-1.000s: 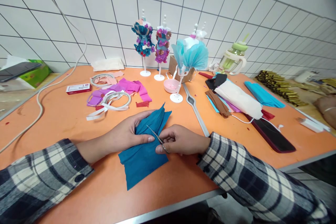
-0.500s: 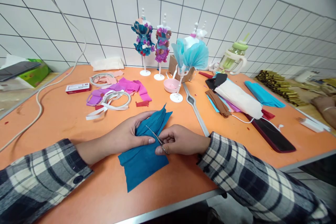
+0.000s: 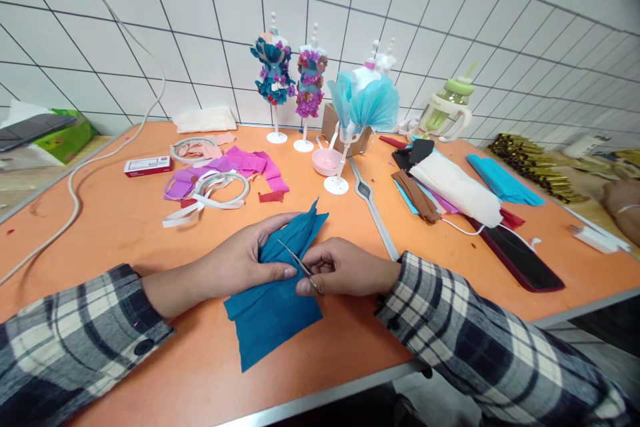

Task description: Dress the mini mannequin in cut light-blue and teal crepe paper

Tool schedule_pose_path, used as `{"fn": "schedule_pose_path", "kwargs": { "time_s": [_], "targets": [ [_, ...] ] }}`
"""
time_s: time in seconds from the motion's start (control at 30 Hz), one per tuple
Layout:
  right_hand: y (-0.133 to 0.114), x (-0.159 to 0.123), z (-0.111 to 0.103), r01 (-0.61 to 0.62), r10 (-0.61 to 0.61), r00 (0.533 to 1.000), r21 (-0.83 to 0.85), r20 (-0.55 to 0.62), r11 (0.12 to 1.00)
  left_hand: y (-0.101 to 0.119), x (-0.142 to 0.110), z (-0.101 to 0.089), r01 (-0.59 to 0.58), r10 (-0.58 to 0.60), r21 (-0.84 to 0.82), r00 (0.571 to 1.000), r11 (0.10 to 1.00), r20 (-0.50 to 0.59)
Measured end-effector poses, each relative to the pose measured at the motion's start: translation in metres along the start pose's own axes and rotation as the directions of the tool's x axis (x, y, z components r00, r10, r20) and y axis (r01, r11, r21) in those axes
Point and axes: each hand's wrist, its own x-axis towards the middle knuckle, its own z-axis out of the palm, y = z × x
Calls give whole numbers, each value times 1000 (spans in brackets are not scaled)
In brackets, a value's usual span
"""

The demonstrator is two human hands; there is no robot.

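Observation:
A teal sheet of crepe paper (image 3: 280, 323) is gathered in the middle and fans out toward the table's front edge. My left hand (image 3: 250, 253) is closed round its gathered part, thumb on top, the other fingers hidden beneath. Small metal scissors (image 3: 299, 263) lie across the paper, points toward the upper left. Their handle is pinched in my right hand (image 3: 345, 268), just right of the paper. The scissor blades look closed or nearly so.
Behind stand small dress forms (image 3: 274, 73) with paper dresses, a pink bowl (image 3: 327, 162) and a green-lidded bottle (image 3: 447, 110). Tape rolls (image 3: 221, 190) and purple paper (image 3: 245, 163) lie left. To the right are a phone (image 3: 523, 253) and a white paper roll (image 3: 455, 187). Another person's hand (image 3: 623, 200) shows far right.
Almost nothing differs. The paper's lower flap has shifted very slightly downward and outward; both hands keep their hold, and the scissors stay in the same place.

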Motion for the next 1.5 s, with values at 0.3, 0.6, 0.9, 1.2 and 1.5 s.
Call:
{"fn": "schedule_pose_path", "kwargs": {
  "time_s": [0.3,0.6,0.9,1.2,1.5],
  "targets": [
    [-3,1,1,9,-9,1000,-11,-20,1000,0,-1,1,18,-18,2,1000,1000,0],
    [2,0,-2,19,-19,1000,-25,13,1000,3,-3,4,27,-29,53,999,998,22],
    [1,0,-1,14,-14,1000,-27,27,1000,4,0,3,11,-11,-31,1000,999,24],
    [1,2,0,23,-23,1000,-78,-9,997,-1,-3,2,36,-36,-19,999,999,30],
    [1,2,0,32,-33,999,-83,-11,996,-1,-3,2,43,-42,-29,998,999,52]
  ]
}}
